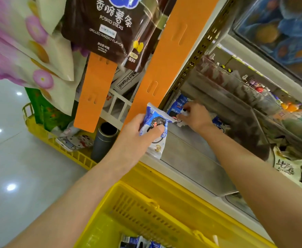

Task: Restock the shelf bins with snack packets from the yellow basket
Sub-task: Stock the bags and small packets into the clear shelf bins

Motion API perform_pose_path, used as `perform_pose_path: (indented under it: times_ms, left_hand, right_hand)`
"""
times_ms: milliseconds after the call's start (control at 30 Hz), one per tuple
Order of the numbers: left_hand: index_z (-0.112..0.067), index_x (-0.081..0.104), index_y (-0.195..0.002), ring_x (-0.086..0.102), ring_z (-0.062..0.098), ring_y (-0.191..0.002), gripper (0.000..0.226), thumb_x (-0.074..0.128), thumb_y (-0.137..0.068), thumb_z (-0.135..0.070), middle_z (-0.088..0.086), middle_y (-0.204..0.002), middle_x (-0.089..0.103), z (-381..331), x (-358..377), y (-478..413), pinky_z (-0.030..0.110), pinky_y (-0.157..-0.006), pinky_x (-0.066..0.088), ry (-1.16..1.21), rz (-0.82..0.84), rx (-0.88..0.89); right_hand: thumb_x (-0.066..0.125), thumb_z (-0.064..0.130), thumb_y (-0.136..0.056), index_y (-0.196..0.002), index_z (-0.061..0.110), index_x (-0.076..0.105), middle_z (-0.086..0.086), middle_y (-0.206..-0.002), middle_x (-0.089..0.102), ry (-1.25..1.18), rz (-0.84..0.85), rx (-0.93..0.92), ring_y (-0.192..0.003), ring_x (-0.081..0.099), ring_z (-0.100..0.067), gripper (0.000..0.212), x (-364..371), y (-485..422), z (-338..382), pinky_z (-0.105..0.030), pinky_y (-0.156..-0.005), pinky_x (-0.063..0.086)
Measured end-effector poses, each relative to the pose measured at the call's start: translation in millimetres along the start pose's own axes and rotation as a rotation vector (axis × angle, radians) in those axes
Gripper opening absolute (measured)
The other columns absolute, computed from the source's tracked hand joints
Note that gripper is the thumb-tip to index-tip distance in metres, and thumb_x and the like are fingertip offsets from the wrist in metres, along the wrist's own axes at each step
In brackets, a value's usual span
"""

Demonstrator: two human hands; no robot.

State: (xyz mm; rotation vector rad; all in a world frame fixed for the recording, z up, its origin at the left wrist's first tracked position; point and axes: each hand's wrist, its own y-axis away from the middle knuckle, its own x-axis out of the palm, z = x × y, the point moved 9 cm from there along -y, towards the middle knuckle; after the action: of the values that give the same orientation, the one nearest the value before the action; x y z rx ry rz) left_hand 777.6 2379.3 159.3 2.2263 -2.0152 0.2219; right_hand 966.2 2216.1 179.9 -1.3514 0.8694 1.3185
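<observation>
A blue-white snack packet point(154, 128) is clamped in the left hand point(137, 133), long axis slanting up toward the shelf bin point(196, 145). Just beyond it, the right hand point(194, 116) is pinched on a second packet point(178, 109) already inside the bin. The yellow basket point(146, 212) lies below both wrists.

The yellow basket point(146, 208) is slotted matt plastic, the snack packet point(155, 133) glossy crinkled film, the shelf bins point(223, 108) clear smooth plastic, the shelf upright point(198, 51) perforated metal, the hanging strips point(164, 56) smooth orange plastic, and the floor point(7, 158) polished, reflective tile.
</observation>
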Motion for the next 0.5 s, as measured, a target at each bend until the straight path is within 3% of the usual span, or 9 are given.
perform_pose_path:
  times_ms: [200,333,433,500]
  left_hand:
    - [-0.020,0.055,-0.110,0.065,0.009,-0.082,0.024,0.058,-0.088,-0.029,-0.002,-0.098,0.066,-0.5,3.4,2.9,0.011,-0.057,0.050,-0.030,0.000,-0.012]
    - [-0.022,0.053,-0.107,0.064,0.002,-0.070,0.017,0.055,-0.090,-0.020,-0.002,-0.093,0.064,3.4,11.9,7.4,0.009,-0.050,0.046,0.012,0.041,-0.105]
    - [-0.022,0.051,-0.110,0.061,0.013,-0.094,0.023,0.055,-0.088,-0.016,0.003,-0.104,0.063,6.5,21.5,14.7,0.030,-0.083,0.051,0.039,0.111,-0.174]
    - [-0.021,0.051,-0.118,0.059,0.017,-0.105,0.031,0.057,-0.088,-0.015,0.004,-0.113,0.062,2.0,27.0,21.4,0.038,-0.096,0.046,0.038,0.153,-0.174]
  right_hand:
    - [0.070,0.031,-0.082,-0.126,0.012,0.052,-0.011,-0.128,0.054,0.032,0.060,-0.034,-0.115,0.053,-0.025,0.051,-4.3,3.3,4.1,-0.040,-0.093,0.047]
    - [0.064,0.028,-0.088,-0.129,0.008,0.047,-0.013,-0.130,0.052,-0.110,-0.036,-0.023,-0.118,0.051,-0.025,0.049,-30.8,25.6,12.3,-0.033,-0.095,0.044]
    - [0.055,0.022,-0.093,-0.115,0.009,0.056,-0.005,-0.106,0.061,-0.364,-0.196,-0.075,-0.089,0.055,-0.007,0.025,-69.3,66.2,30.7,-0.007,-0.072,0.041]
    - [0.052,0.023,-0.095,-0.104,0.016,0.058,0.003,-0.089,0.062,-0.517,-0.184,-0.112,-0.074,0.054,-0.001,0.013,-86.2,100.7,45.4,-0.011,-0.065,0.043]
